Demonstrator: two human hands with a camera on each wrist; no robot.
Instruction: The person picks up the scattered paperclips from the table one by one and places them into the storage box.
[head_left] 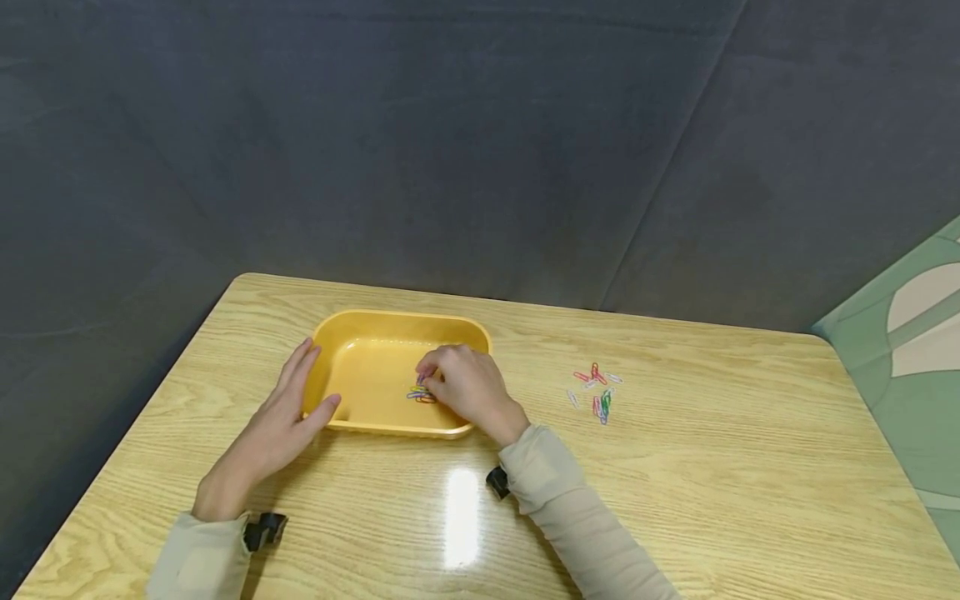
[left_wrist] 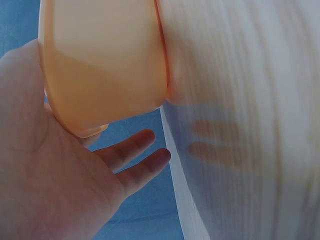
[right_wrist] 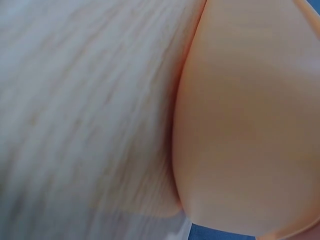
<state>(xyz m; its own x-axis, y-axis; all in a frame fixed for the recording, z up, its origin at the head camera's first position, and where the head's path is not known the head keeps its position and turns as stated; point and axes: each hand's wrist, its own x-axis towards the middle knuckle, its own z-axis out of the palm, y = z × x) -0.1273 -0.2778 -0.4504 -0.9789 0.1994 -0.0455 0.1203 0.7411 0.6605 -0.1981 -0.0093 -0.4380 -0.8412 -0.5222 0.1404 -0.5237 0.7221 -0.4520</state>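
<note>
My left hand (head_left: 273, 429) lies spread over the tub (head_left: 367, 375)'s left end, thumb at the near rim, fingers outside the wall, probably to keep it from sliding. My right hand (head_left: 468, 383) reaches inside, its fingers bunched in what looks like a pinch on a purple clip (head_left: 422, 379), suiting something so thin. Clips (head_left: 423, 396) lie just below it on the tub's floor; loose clips (head_left: 602, 406) lie on the surface (head_left: 712, 433) to the right.
</note>
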